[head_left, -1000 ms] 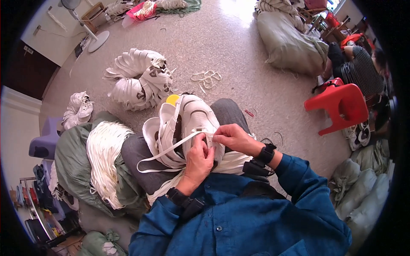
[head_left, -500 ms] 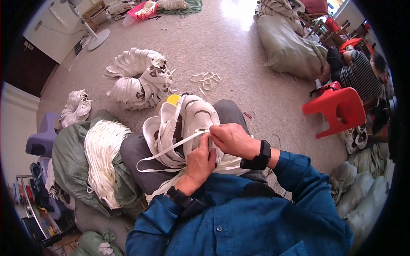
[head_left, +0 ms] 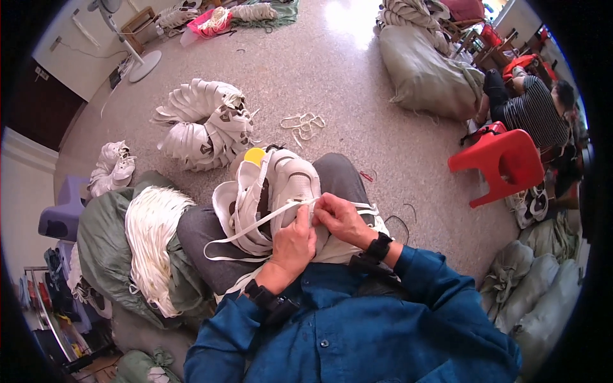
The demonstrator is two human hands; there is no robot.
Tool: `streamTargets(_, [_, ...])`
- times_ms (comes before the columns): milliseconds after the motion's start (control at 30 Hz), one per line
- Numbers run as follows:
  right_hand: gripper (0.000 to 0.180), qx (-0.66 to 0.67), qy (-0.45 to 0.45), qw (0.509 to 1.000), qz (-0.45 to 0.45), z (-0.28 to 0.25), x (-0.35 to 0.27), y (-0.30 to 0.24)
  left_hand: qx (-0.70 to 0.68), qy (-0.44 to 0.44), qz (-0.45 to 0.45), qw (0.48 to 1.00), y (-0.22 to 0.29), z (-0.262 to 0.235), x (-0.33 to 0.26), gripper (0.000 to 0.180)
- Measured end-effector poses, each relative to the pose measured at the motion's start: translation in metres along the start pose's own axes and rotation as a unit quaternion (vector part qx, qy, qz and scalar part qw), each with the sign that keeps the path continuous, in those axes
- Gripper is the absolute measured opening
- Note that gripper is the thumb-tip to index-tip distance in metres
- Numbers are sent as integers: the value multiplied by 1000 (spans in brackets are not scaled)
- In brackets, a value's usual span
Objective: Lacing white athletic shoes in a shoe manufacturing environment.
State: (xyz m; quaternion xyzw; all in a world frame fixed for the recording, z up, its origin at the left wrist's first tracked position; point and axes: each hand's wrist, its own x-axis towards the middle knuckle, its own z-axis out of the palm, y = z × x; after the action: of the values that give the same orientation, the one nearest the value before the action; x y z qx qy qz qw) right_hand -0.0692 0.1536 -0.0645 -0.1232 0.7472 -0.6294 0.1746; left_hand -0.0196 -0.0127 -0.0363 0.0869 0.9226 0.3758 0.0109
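A white shoe upper with grey trim lies across my lap, beside other uppers nested at its left. My left hand is closed on its near part, index finger pointing at the eyelets. Just right of it, my right hand pinches a flat white shoelace at the upper's eyelet edge. From there the lace runs left and loops over my thigh. The fingertips of my right hand partly hide the eyelets. More white laces lie under my wrists.
A bundle of white laces rests on a green sack to my left. Stacked uppers and a loose lace lie on the floor ahead. A red stool stands at right, near a seated person and stuffed sacks.
My right hand has shifted slightly down and turned, its forearm drawing in toward my body. My left hand stays at the upper. The whole view has moved a little.
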Motion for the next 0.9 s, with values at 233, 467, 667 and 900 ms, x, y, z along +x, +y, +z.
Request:
streamTargets(233, [20,-171,8,985,-27,0,3,-22,-109,-18,-42,993,4,-13,-4,41])
streamTargets(467, [30,-246,-55,965,-69,-1,3,-38,-194,84,11,977,-16,7,0,26])
streamTargets(667, [27,-248,24,964,-91,5,-2,-36,-96,126,3,987,-12,16,13,17])
streamTargets(900, [30,-211,1,976,-49,9,1,-40,116,61,52,990,-9,-4,6,7])
